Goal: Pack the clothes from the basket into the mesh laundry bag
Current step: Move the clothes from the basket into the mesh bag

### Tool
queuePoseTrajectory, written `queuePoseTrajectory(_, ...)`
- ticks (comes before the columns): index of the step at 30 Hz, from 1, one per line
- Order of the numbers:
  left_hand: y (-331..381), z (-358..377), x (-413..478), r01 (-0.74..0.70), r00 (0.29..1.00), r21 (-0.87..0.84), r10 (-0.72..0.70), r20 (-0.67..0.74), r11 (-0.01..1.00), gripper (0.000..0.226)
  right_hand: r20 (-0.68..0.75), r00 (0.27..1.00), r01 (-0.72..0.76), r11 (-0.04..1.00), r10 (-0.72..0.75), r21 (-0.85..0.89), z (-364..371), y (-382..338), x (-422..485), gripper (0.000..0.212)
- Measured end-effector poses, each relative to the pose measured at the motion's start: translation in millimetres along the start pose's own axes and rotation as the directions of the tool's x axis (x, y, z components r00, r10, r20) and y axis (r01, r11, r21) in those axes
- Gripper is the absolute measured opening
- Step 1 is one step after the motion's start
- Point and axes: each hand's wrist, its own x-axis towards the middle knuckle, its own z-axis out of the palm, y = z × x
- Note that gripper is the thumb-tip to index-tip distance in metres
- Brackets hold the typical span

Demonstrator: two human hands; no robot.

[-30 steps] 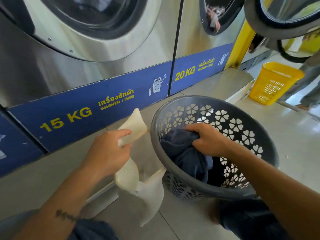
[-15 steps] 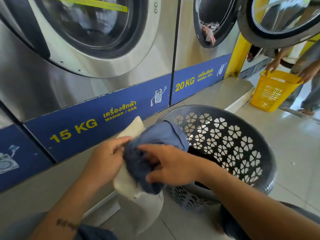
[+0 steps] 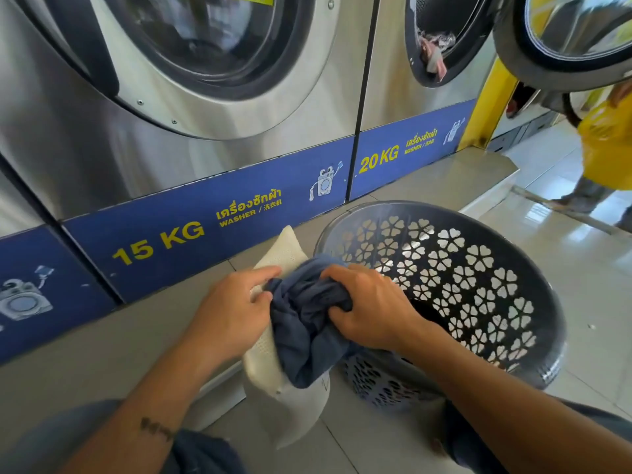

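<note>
A round grey basket [image 3: 533, 295] with flower-shaped holes stands on the tiled floor at the right; something dark lies at its bottom. Left of it hangs a cream mesh laundry bag [image 3: 284, 401], its rim pinched in my left hand [image 3: 232, 313]. My right hand [image 3: 369, 306] grips a bunched dark blue garment [image 3: 304, 333] and presses it against the bag's mouth. Part of the garment hangs down over the front of the bag. Whether any of it is inside the bag is hidden by the cloth and my hands.
Steel washers marked 15 KG [image 3: 160, 241] and 20 KG [image 3: 379, 159] stand on a raised step right behind the bag. The open 20 KG drum [image 3: 441, 39] holds clothes. A person carries a yellow basket [image 3: 605, 142] at the far right. My knees frame the bottom edge.
My right hand lifted the dark blue garment out of the grey basket and brought it left to the bag's mouth. At the right, the yellow basket was picked up off the floor.
</note>
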Motion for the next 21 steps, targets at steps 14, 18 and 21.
queuePoseTrajectory(14,4.7,-8.3,-4.9,0.001,1.000,-0.187,-0.006,-0.024,0.982,0.051,0.004,0.972,0.234,0.971,-0.234,-0.047,14.2,-14.7,3.4,0.062)
queuePoseTrajectory(18,2.7,-4.1,-4.7,0.015,0.999,-0.124,-0.018,-0.028,0.992,0.052,0.178,0.984,0.017,0.988,0.011,-0.154,10.3,10.0,2.4,0.082)
queuePoseTrajectory(21,4.1,-5.0,-4.4,0.029,0.999,-0.119,-0.034,-0.042,0.992,0.052,0.154,0.988,-0.009,1.000,0.011,-0.012,17.0,16.3,-0.1,0.060)
